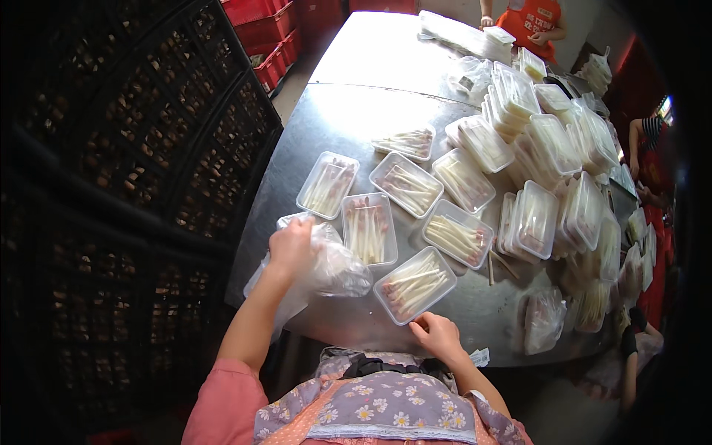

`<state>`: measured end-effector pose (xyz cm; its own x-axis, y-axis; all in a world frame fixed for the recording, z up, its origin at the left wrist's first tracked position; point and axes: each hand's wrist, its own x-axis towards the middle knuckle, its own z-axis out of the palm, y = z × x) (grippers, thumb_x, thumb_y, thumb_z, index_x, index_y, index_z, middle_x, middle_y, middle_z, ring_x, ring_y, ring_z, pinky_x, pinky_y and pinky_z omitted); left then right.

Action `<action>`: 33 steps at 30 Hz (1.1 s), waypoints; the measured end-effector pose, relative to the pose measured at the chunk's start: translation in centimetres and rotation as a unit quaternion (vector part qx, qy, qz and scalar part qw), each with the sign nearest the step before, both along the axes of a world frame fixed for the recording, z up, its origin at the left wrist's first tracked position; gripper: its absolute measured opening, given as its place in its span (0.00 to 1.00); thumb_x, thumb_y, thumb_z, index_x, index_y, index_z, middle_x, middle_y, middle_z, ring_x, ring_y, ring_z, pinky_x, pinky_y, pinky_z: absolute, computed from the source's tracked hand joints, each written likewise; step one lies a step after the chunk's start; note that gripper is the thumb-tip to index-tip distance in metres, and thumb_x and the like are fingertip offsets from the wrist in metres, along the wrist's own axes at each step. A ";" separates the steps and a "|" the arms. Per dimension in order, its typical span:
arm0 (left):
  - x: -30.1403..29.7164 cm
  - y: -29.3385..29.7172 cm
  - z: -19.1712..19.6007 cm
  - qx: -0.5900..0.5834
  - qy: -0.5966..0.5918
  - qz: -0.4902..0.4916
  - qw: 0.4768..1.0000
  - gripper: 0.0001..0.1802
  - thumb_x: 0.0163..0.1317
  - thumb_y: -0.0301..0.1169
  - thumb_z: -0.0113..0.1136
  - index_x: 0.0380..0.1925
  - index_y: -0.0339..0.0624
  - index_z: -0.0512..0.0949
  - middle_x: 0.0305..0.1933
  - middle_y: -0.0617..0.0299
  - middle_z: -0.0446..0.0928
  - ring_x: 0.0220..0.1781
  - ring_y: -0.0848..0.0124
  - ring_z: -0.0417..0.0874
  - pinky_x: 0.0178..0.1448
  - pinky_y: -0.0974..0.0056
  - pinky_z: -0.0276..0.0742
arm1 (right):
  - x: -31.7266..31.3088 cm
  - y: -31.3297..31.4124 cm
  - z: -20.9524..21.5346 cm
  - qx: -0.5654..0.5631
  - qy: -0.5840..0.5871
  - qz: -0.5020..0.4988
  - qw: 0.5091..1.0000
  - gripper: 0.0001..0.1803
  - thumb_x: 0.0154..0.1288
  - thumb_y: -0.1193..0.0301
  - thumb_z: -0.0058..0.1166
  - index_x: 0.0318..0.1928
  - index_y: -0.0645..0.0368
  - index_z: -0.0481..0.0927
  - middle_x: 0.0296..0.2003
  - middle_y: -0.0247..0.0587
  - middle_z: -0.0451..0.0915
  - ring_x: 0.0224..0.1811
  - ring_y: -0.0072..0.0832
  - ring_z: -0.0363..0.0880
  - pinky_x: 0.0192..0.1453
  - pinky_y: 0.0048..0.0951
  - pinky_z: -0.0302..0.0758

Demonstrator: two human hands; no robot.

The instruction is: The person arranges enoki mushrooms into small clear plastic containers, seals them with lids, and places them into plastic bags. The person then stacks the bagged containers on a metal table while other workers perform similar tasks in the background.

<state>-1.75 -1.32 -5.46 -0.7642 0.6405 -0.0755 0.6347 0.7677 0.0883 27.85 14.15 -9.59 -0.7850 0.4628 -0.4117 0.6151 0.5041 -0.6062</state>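
Observation:
My left hand (291,247) grips a crumpled clear plastic bag (337,268) at the near left edge of the steel table (348,126). My right hand (437,335) rests at the table's near edge, its fingers touching the corner of a clear rectangular tray (414,285) filled with pale white stalks that have reddish tips. Another filled tray (368,228) lies just beyond the bag, and several more open filled trays (406,184) are spread over the table's middle.
Stacks of lidded trays (549,148) crowd the table's right side, with small bags (543,319) near the right edge. Black crates (148,148) stand stacked at left, red crates (263,30) behind. Another person in orange (530,18) stands at the far end; more people at right.

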 end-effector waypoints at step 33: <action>17.6 5.4 1.3 0.316 -0.365 -0.286 0.828 0.09 0.48 0.24 0.60 0.33 0.38 0.77 0.25 0.50 0.76 0.27 0.53 0.79 0.32 0.60 0.74 | 2.8 0.7 5.1 0.181 0.269 -0.022 0.946 0.18 0.44 0.78 0.58 0.41 0.52 0.78 0.34 0.33 0.77 0.36 0.35 0.78 0.35 0.31 0.77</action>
